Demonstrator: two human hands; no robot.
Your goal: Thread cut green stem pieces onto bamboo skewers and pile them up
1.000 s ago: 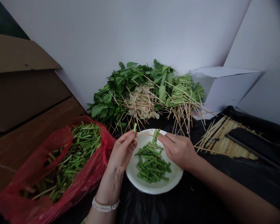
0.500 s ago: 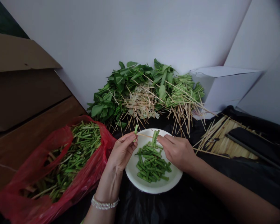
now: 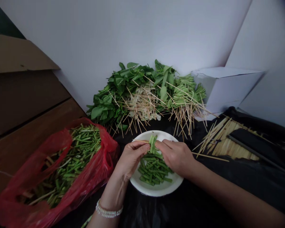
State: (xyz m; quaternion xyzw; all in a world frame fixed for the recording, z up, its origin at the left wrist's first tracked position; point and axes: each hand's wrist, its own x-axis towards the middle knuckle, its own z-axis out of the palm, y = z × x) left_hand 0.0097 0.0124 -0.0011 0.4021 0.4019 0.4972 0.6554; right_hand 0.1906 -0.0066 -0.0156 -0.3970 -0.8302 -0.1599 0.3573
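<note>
A white plate [image 3: 142,185] on the black sheet holds a heap of cut green stems [image 3: 154,169]. Above its far rim my two hands meet. My left hand [image 3: 133,156] pinches a thin bamboo skewer [image 3: 140,141] whose tip pokes out to the left, and its fingertips press against a few green stem pieces [image 3: 153,144] threaded on the skewer. My right hand [image 3: 174,155] is closed on the skewer from the other side, just right of those pieces. A bead bracelet [image 3: 108,211] sits on my left wrist.
A red plastic bag [image 3: 47,205] full of cut stems lies at the left. Against the wall is a pile of skewered leafy greens [image 3: 123,91] and skewered stems [image 3: 187,95]. Loose skewers [image 3: 218,139] lie at the right, a white box [image 3: 225,87] behind, and cardboard [image 3: 21,57] at the left.
My left hand has slid right along the skewer, pushing its stem piece up against the pieces by my right hand. The two hands are now close together.
</note>
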